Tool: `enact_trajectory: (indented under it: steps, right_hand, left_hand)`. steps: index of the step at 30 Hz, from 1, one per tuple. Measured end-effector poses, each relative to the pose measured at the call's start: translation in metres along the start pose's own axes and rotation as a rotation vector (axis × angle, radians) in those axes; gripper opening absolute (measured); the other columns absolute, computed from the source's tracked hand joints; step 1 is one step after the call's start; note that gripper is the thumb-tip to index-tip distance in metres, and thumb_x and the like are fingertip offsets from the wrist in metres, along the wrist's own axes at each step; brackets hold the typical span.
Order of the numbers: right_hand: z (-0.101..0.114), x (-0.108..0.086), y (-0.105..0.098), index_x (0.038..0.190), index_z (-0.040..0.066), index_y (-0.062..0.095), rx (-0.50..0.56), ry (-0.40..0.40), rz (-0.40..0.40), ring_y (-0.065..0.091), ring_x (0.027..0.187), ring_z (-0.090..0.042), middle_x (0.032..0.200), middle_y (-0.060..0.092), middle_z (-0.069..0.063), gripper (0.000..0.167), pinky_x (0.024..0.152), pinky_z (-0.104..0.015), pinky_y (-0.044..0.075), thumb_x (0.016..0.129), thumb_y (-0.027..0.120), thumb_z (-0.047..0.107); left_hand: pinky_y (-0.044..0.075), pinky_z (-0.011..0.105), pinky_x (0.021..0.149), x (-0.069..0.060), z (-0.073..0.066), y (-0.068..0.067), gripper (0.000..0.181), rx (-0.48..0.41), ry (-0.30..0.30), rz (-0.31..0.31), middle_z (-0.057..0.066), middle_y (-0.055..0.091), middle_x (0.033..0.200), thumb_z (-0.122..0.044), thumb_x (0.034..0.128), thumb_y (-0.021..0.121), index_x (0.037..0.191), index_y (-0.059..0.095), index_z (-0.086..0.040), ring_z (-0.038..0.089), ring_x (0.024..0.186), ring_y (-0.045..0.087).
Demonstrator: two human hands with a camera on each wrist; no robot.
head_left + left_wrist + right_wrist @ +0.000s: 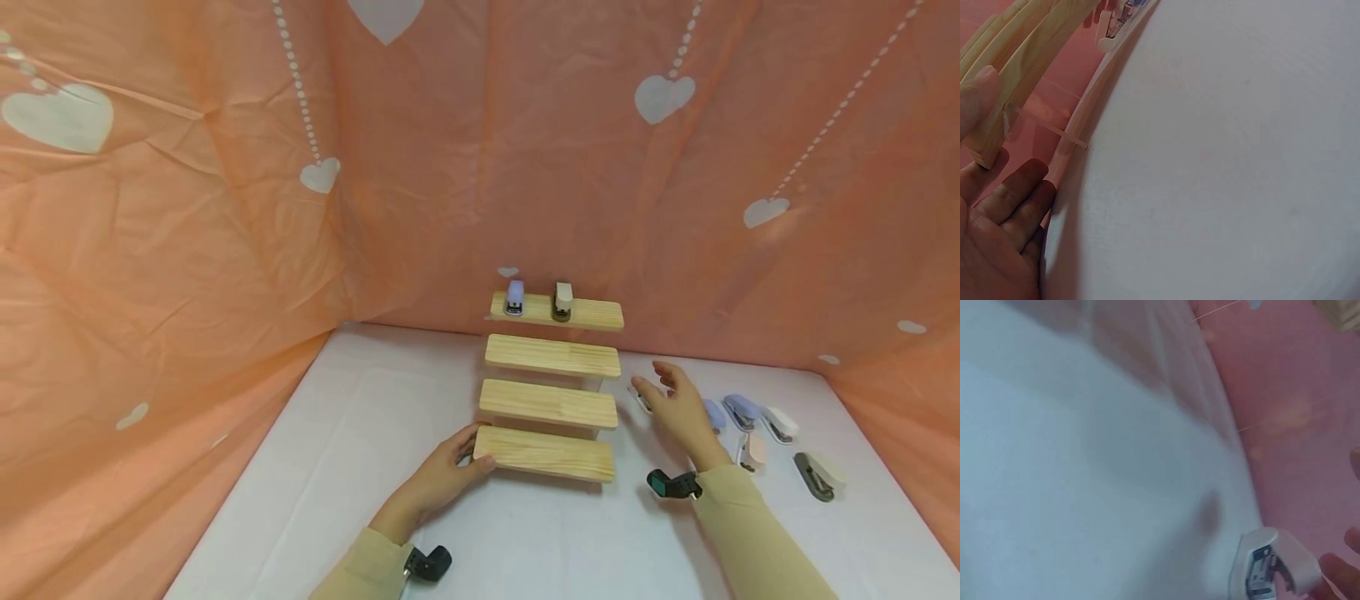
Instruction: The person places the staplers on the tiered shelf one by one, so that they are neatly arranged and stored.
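My left hand grips the left end of the lowest board of a four-step wooden rack, thumb on top and fingers beneath. On the top board stand a lavender stapler and a cream stapler with a dark base. To the right of the rack, my right hand is held with thumb and fingers apart. A white stapler is by its fingers; in the head view the hand partly hides it. The right wrist view cuts off most of the hand.
Right of my right hand lie a lavender stapler, a white one, a pale pink one and a cream and dark green one. Another lavender stapler is half hidden by the hand. An orange curtain surrounds the white table.
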State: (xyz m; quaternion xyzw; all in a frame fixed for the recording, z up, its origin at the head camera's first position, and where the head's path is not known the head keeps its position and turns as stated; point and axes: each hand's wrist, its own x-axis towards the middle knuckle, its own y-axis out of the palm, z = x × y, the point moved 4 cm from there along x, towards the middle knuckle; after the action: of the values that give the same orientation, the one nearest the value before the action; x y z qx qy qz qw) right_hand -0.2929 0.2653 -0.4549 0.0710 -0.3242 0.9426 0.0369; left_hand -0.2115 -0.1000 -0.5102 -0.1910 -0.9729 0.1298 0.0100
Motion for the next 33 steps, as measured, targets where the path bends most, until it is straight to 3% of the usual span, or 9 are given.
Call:
enact_trajectory:
  steps: [10,14,21,26,33]
  right_hand:
    - [-0.012,0.001,0.013,0.148,0.000,0.030,-0.071,0.066,0.096,0.032,0.134,-0.045,0.146,0.036,-0.030,0.081,0.106,-0.059,0.029,0.093,0.056,0.054]
    - [-0.015,-0.001,0.018,0.150,-0.002,0.026,-0.117,0.090,0.144,0.025,0.137,-0.047,0.148,0.030,-0.031,0.081,0.108,-0.061,0.023,0.095,0.055,0.051]
    - [-0.015,-0.003,0.021,0.148,-0.010,0.024,-0.099,0.088,0.109,0.033,0.132,-0.048,0.145,0.032,-0.036,0.079,0.107,-0.058,0.029,0.097,0.055,0.043]
    - [-0.020,-0.007,0.021,0.151,-0.004,0.022,-0.030,0.142,0.105,0.040,0.129,-0.045,0.147,0.030,-0.033,0.076,0.103,-0.055,0.037,0.099,0.049,0.045]
    - [-0.024,-0.008,0.022,0.152,0.000,0.022,-0.015,0.195,0.112,0.034,0.134,-0.043,0.152,0.025,-0.028,0.074,0.108,-0.053,0.031,0.101,0.042,0.048]
  left_hand:
    - [0.022,0.055,0.112,-0.001,0.000,0.001,0.068,-0.006,-0.006,-0.013,0.011,0.048,0.144,-0.038,0.0900,0.068,0.148,0.039,-0.016,0.033,0.136,0.037]
    - [0.021,0.055,0.112,0.000,0.001,0.001,0.069,-0.002,-0.007,-0.012,0.010,0.048,0.144,-0.039,0.0895,0.068,0.147,0.039,-0.015,0.033,0.136,0.036]
    - [0.022,0.055,0.112,0.001,0.002,0.001,0.068,-0.005,-0.003,-0.012,0.010,0.048,0.144,-0.038,0.0899,0.068,0.147,0.039,-0.015,0.033,0.136,0.037]
    - [0.022,0.055,0.112,0.001,0.001,0.001,0.067,0.006,0.009,-0.007,0.010,0.048,0.143,-0.037,0.0908,0.067,0.147,0.039,-0.015,0.033,0.136,0.037]
    - [0.021,0.055,0.112,0.001,0.004,0.000,0.069,0.012,-0.010,-0.005,0.009,0.046,0.145,-0.042,0.0896,0.067,0.148,0.039,-0.018,0.032,0.137,0.036]
